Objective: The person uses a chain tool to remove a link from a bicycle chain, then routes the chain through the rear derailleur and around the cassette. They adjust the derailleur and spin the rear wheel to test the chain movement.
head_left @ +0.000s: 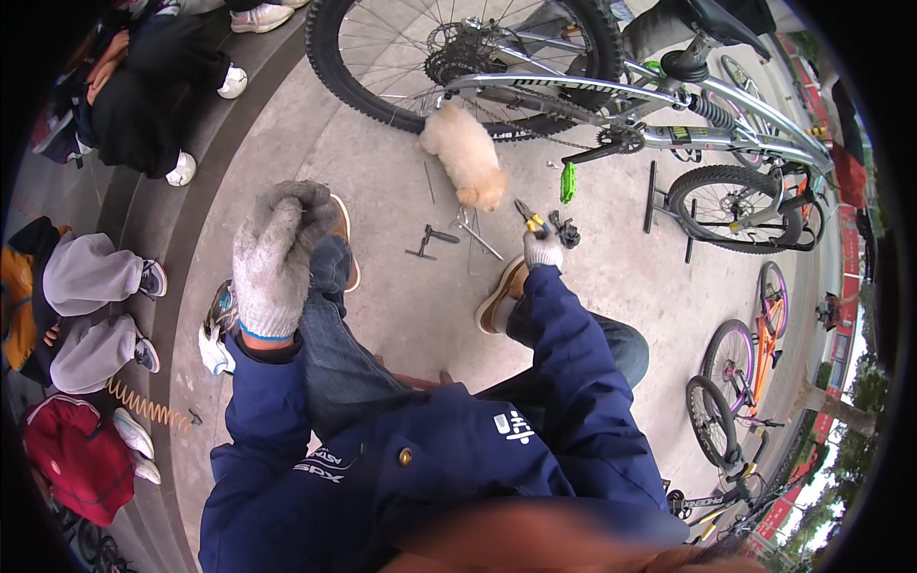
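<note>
My left hand (275,263), in a grey-white knit glove smudged with dirt, is raised in front of my left knee. Its fingers are curled in, and whatever they may hold is hidden. Low by my right shoe, my gloved right hand (543,250) is closed around the yellow handles of a pair of pliers (532,220), whose jaws point away from me. Just right of the pliers lies a small black part (565,230). A cream puppy (465,158) stands beyond, beside the rear wheel (382,91) of a silver mountain bike (707,137).
A black T-shaped tool (432,241) and thin metal rods (480,236) lie between my feet. The bike's green pedal (568,182) hangs near my right hand. People sit along steps (205,134) at left, near an orange coiled hose (145,405). More bikes (731,358) are at right.
</note>
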Demonstrator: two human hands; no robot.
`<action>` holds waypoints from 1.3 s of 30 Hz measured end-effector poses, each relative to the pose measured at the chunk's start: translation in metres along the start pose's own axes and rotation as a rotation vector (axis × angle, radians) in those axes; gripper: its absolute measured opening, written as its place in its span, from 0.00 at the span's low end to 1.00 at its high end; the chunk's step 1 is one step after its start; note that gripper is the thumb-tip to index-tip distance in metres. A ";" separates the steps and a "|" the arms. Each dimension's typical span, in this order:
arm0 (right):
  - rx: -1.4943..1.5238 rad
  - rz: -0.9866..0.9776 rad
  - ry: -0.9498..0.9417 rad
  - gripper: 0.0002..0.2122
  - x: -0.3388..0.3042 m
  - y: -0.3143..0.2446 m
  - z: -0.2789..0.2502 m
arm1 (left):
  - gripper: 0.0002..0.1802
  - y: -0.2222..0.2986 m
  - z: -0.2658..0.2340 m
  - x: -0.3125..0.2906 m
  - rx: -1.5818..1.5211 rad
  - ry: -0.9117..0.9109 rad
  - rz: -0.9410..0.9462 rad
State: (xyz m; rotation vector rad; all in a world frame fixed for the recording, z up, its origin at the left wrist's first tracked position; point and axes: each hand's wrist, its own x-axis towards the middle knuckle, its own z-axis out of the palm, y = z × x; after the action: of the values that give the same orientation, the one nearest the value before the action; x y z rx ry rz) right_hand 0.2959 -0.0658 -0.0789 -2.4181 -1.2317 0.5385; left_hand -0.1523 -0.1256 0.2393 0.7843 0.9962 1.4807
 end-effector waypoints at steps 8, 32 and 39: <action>0.047 0.006 -0.079 0.21 0.005 0.023 0.024 | 0.19 -0.001 -0.002 -0.003 0.009 -0.006 0.005; 0.049 -0.522 0.008 0.15 -0.022 -0.184 0.069 | 0.19 0.008 -0.013 -0.008 0.042 0.111 0.095; 0.571 -0.716 -0.698 0.21 -0.177 -0.275 0.103 | 0.20 0.007 -0.028 -0.008 -0.241 0.141 0.123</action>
State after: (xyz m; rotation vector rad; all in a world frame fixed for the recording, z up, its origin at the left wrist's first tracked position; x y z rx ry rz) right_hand -0.0379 -0.0454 -0.0037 -1.2128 -1.7640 1.3180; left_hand -0.1791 -0.1381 0.2343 0.5819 0.8639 1.7448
